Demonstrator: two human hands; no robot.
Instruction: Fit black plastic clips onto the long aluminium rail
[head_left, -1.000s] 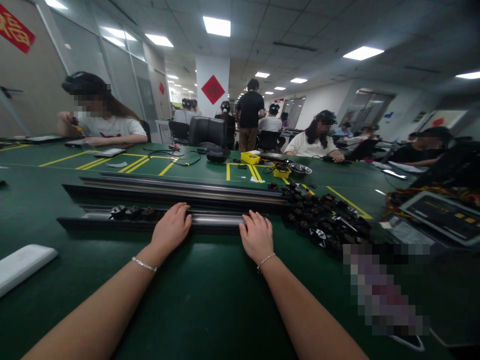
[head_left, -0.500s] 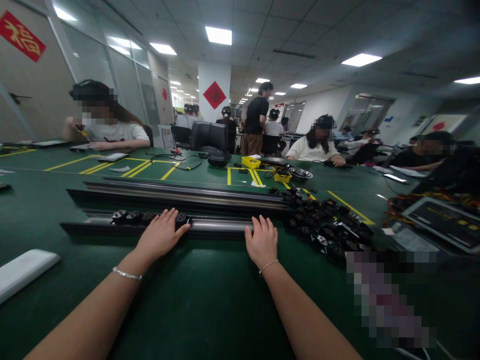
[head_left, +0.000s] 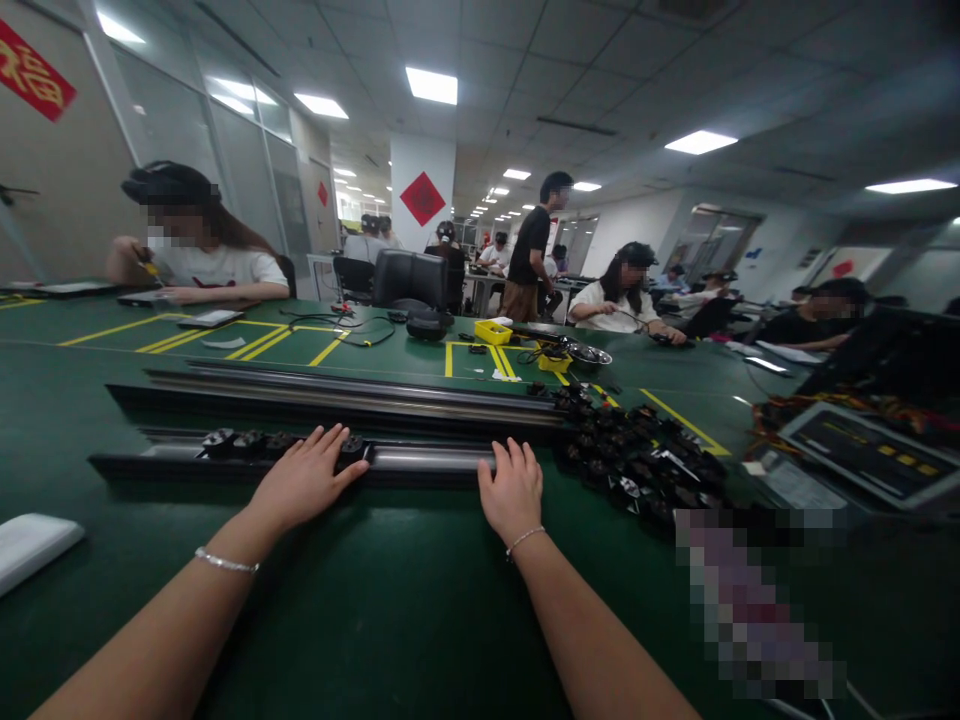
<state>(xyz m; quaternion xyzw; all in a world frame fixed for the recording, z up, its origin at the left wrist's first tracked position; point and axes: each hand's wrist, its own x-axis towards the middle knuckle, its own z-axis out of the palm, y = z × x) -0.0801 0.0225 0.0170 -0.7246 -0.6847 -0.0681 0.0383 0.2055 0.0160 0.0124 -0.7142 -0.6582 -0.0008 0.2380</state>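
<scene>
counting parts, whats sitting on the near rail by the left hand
A row of small black parts sits in the near rail, from its left end up to the left hand. The fingers cover the last ones, so a full count cannot be made.

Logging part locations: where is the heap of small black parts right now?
In the head view, the heap of black parts lies on the green table, right of the right hand, at the right end of the near rail.

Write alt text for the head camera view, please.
Two bare hands rest on a long black rail on a green table: left hand by small black parts, right hand near a heap of black parts.
</scene>
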